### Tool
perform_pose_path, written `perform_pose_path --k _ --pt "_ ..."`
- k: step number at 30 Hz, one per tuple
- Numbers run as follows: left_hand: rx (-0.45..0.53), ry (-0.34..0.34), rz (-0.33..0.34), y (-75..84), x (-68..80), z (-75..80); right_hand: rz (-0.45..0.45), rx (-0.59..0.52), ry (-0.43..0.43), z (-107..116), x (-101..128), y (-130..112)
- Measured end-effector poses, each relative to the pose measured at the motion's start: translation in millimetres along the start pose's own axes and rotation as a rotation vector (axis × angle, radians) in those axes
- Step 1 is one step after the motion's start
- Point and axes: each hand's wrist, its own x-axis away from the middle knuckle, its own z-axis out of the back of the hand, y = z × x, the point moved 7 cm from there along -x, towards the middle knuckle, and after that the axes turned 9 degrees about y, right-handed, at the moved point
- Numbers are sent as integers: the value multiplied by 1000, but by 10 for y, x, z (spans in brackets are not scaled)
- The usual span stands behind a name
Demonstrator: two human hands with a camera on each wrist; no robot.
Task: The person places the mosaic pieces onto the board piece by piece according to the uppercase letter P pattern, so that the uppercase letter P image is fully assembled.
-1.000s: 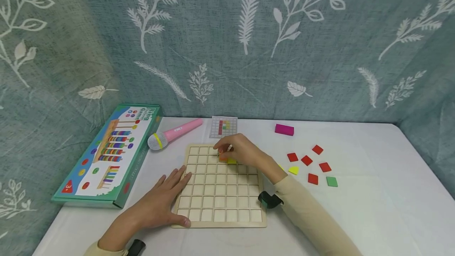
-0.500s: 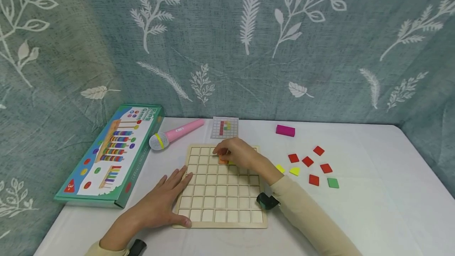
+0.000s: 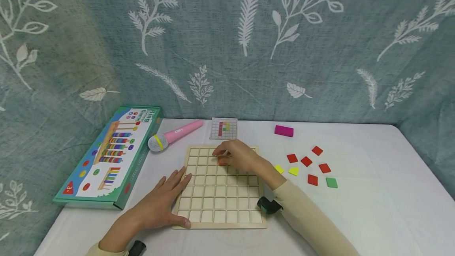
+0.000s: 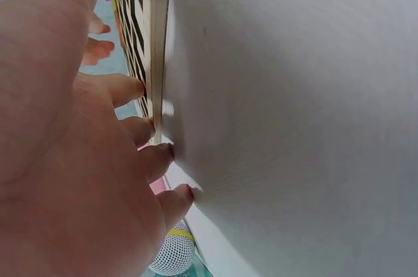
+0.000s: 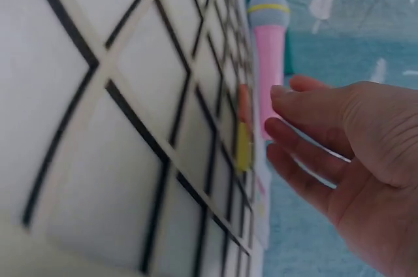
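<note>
A wooden grid board [image 3: 220, 196] lies in the middle of the white table. My left hand [image 3: 167, 200] lies flat with spread fingers on the board's left edge [image 4: 157, 42]. My right hand [image 3: 224, 154] hovers over the board's far rows, its fingers loosely extended and holding nothing. Just under its fingertips [image 5: 281, 127], an orange tile [image 5: 243, 104] sits in a cell with a yellow tile [image 5: 243, 146] beside it. In the head view only the orange tile [image 3: 222, 161] shows. A small pattern card [image 3: 223, 128] lies just beyond the board.
Loose red tiles [image 3: 306, 161], yellow tiles [image 3: 293, 171] and a green tile [image 3: 331, 182] lie to the right. A magenta block [image 3: 284, 130] sits at the back, with a pink toy microphone [image 3: 174, 133] and a green game box [image 3: 106, 155] at the left. A leaf-print curtain hangs behind.
My right hand has lowered the orange tile into a cell beside the yellow tile, and its fingers have loosened. The left hand has stayed put.
</note>
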Motion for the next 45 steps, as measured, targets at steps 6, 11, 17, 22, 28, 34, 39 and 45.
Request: perform_pose_path --k 6,11,17,22,28,34,39,45 --pt "4 -9 -2 6 -30 -1 -30 26 41 264 175 33" --pt "10 -13 0 6 -12 2 -53 78 80 494 358 210" --pt "10 -13 3 5 -2 -3 -49 92 138 795 631 489" --pt "1 -12 -2 -2 -6 -8 -120 104 133 952 849 710" --pt "3 -17 5 -10 1 -17 -186 140 97 1023 1031 865" --pt "1 -23 13 -12 11 -22 -235 150 66 1039 1142 984" --pt "4 -23 17 -8 15 -20 -239 160 56 1017 1179 1051" --pt "-1 -13 11 -9 14 -16 -242 162 75 1040 1178 1054"
